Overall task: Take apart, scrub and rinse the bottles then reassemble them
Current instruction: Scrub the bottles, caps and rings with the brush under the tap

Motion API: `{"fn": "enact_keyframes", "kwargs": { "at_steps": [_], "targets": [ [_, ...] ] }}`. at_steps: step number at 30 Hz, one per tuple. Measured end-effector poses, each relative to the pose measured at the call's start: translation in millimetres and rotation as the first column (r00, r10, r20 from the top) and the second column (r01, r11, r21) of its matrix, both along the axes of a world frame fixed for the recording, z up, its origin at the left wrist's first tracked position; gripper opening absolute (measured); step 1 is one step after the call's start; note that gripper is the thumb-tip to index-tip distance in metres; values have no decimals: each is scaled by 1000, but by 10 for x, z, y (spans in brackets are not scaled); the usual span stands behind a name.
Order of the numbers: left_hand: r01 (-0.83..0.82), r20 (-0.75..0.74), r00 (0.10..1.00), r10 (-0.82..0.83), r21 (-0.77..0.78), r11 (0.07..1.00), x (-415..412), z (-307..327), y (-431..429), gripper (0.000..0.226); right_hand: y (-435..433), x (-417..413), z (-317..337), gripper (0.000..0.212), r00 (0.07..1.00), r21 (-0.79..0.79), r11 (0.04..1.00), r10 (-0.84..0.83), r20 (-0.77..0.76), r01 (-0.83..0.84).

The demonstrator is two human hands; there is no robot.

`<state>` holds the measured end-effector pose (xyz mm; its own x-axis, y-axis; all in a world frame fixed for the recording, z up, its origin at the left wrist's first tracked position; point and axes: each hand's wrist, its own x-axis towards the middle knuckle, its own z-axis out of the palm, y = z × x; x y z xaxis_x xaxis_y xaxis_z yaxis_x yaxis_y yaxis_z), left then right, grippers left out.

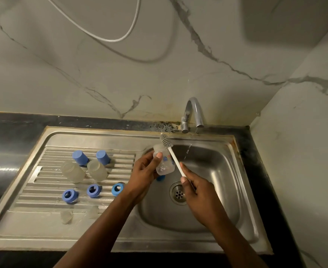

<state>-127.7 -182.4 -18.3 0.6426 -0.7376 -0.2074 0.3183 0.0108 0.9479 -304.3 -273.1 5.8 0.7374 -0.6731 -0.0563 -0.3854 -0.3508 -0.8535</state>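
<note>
Over the sink basin [217,171] the left hand [145,171] gripped a clear bottle [164,165], fingers and thumb curled round its body, mouth tilted away toward the tap [193,113]. The right hand [196,188] pinched the white handle of a brush [175,160], whose grey bristled head lay outside the bottle, just beside its mouth. A thin stream of water [188,151] fell from the tap, right of the bottle. A blue piece [161,178] showed in the basin just below the bottle. On the ribbed drainboard [33,190] stood two blue caps [80,157], two more clear bottles [73,172] mouth-down, three blue rings [94,190] in a row, and two clear teats [66,216] nearest the front edge.
</note>
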Motion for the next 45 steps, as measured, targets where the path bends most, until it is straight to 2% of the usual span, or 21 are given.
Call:
{"fn": "enact_keyframes", "kwargs": {
  "at_steps": [5, 10, 17, 23, 31, 34, 39, 45],
  "targets": [
    [-136, -40, 990, 135, -6, 991, -63, -28, -172, 31, -61, -91, 78, 48, 999, -41, 999, 29, -43, -30],
    [-226, -201, 954, 221, -3, 974, -39, -103, -261, 31, 31, -350, 13, 46, 992, -34, 998, 58, -108, -62],
    [-161, -259, 952, 163, 30, 986, -122, -58, -420, 34, -183, -147, 35, 48, 991, -105, 994, 8, -137, -23],
    [-135, -275, 952, 138, 30, 990, -123, -71, -424, 34, -258, 39, 65, 49, 993, -73, 997, -7, -120, -2],
    [-275, -462, 854, 239, -11, 961, -77, -26, -389, 35, -29, -259, 96, 47, 994, -41, 999, 31, -101, -35],
    [-309, -480, 837, 263, -19, 951, -26, -41, -358, 35, 61, -370, 86, 45, 993, -22, 999, 46, -112, -49],
    [-291, -539, 804, 251, 12, 957, -171, -12, -396, 35, -21, -202, 71, 47, 994, -59, 998, 11, -113, -18],
    [-255, -586, 791, 175, -56, 965, -165, 17, -351, 37, -126, 41, 105, 49, 995, -31, 999, 10, -100, -13]
  ]
}}
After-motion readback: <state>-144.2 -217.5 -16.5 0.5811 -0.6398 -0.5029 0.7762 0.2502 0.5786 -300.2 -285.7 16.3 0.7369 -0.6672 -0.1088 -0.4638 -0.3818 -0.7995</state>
